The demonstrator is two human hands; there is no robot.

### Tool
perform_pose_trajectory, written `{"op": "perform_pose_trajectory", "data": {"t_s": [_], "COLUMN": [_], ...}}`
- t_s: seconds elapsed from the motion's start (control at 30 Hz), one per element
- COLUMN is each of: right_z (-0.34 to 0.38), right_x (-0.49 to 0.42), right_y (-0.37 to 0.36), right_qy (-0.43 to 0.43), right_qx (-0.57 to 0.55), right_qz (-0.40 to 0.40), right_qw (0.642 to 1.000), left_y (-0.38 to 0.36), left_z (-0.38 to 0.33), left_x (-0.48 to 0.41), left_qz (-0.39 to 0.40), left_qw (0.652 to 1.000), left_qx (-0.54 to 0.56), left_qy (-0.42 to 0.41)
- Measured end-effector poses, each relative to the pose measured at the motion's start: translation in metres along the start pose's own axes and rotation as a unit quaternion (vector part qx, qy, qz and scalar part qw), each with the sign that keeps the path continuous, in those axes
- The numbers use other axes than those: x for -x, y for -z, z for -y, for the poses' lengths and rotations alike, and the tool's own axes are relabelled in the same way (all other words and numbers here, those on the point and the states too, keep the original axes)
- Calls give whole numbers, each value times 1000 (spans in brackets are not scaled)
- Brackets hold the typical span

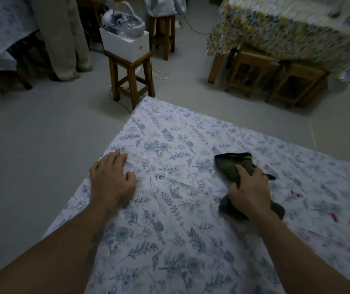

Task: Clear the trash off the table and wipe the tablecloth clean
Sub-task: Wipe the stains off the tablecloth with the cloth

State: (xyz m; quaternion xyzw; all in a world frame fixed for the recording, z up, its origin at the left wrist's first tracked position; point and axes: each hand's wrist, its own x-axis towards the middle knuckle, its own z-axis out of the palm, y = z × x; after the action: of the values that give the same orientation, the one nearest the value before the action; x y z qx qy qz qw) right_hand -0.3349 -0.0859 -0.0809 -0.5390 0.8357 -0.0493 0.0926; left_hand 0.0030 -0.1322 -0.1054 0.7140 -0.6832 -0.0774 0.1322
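Observation:
A white tablecloth (180, 209) with a blue leaf print covers the table in front of me. My right hand (248, 187) presses down on a dark green rag (229, 166) that lies on the cloth right of centre, fingers gripping its middle. My left hand (112, 177) rests palm down near the table's left edge, fingers spread on the cloth and holding nothing. Small red scraps (333, 217) lie on the cloth to the right of the rag, one dark bit (270, 176) just beyond my right fingers.
Past the table's far corner, a wooden stool (131, 81) carries a white box (125, 44). At the back right stands a table with a yellow-flowered cloth (276, 32) and two stools (250, 71) under it. Grey floor (31, 145) lies to the left.

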Motion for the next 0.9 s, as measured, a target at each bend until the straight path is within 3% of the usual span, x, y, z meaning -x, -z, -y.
{"op": "perform_pose_trajectory", "data": {"t_s": [0.13,0.23,0.33,0.4,0.57,0.77,0.9], "right_z": [19,35,30,22,-10,-94,-112], "right_x": [29,34,16,0,-44,-82,-81], "right_y": [-5,-22,-28,-28,-20,4,8], "right_qy": [130,224,235,235,166,-24,-43], "right_qx": [-11,-6,12,10,-22,-24,-74], "right_qz": [21,31,13,13,-9,-55,-59], "right_qw": [991,974,972,972,986,998,995], "left_y": [10,2,-23,-41,-61,-62,-63], "left_z": [-30,-77,-124,-138,-138,-144,-148], "left_x": [-21,-35,-34,-31,-19,-19,-19], "left_qz": [42,52,79,63,21,28,22], "left_qw": [998,995,976,976,999,1000,999], "left_qx": [4,81,202,198,46,-3,-21], "left_qy": [37,1,23,58,3,11,11]}}
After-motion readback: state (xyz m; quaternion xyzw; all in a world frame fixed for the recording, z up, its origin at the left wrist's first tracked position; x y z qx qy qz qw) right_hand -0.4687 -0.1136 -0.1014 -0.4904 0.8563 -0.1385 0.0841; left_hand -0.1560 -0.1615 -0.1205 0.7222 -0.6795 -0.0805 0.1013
